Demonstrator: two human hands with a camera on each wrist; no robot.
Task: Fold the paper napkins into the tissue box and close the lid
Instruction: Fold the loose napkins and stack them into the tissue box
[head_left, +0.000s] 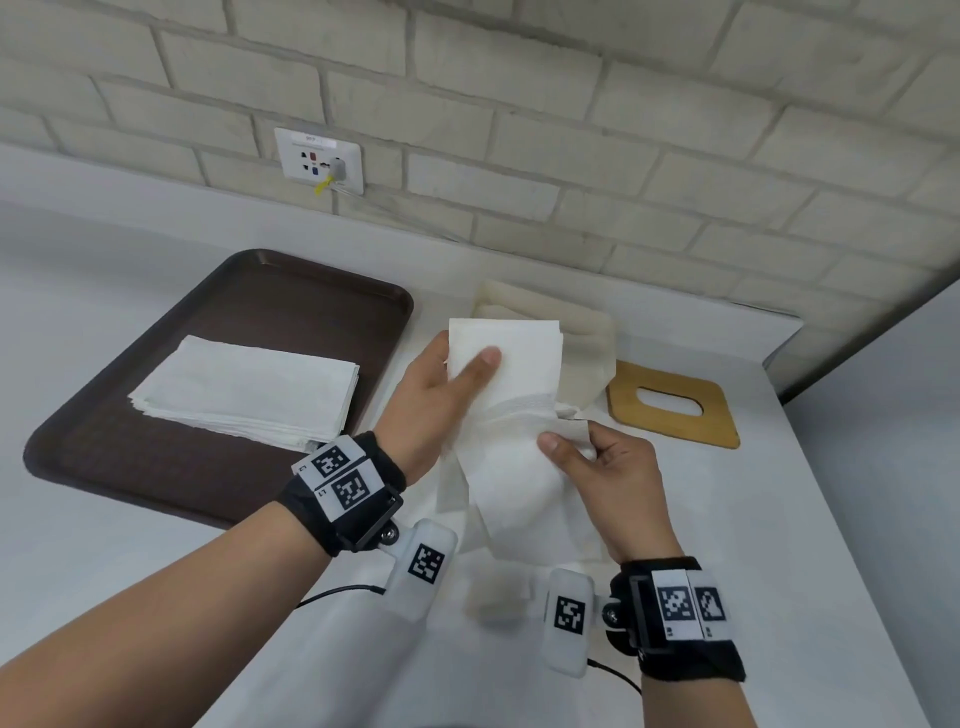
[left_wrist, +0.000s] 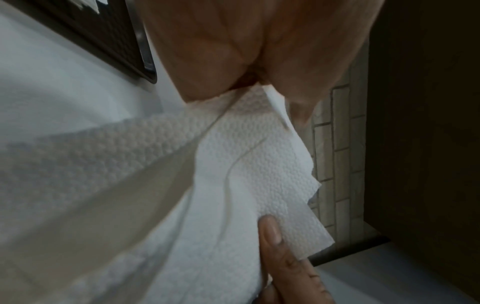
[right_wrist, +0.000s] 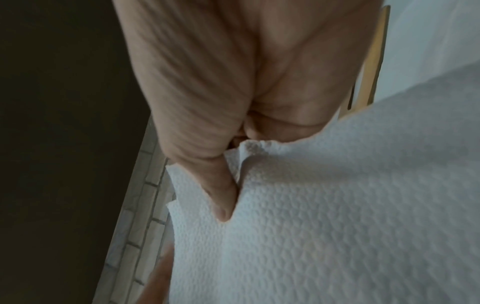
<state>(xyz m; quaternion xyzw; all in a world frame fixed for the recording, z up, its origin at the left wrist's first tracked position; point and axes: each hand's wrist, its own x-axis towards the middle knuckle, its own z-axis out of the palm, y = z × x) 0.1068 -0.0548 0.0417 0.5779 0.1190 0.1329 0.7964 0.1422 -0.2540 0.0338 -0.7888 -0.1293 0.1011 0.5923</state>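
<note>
Both hands hold white embossed paper napkins (head_left: 511, 457) above the table's middle. My left hand (head_left: 441, 395) grips the folded upper part, thumb laid across its face. Lower down, my right hand (head_left: 597, 467) pinches a napkin edge between thumb and fingers. In the left wrist view the napkin (left_wrist: 246, 174) hangs from the left palm, and a right-hand finger touches it from below. In the right wrist view the thumb presses onto the napkin (right_wrist: 324, 205). The cream tissue box (head_left: 587, 332) stands behind the napkins, largely hidden. Its wooden lid (head_left: 670, 405) with an oval slot lies flat to the right.
A dark brown tray (head_left: 218, 291) at the left carries a stack of white napkins (head_left: 244, 389). A brick wall with a socket plate (head_left: 318, 160) runs behind the white table (head_left: 779, 493). The table's right edge drops off beside the lid.
</note>
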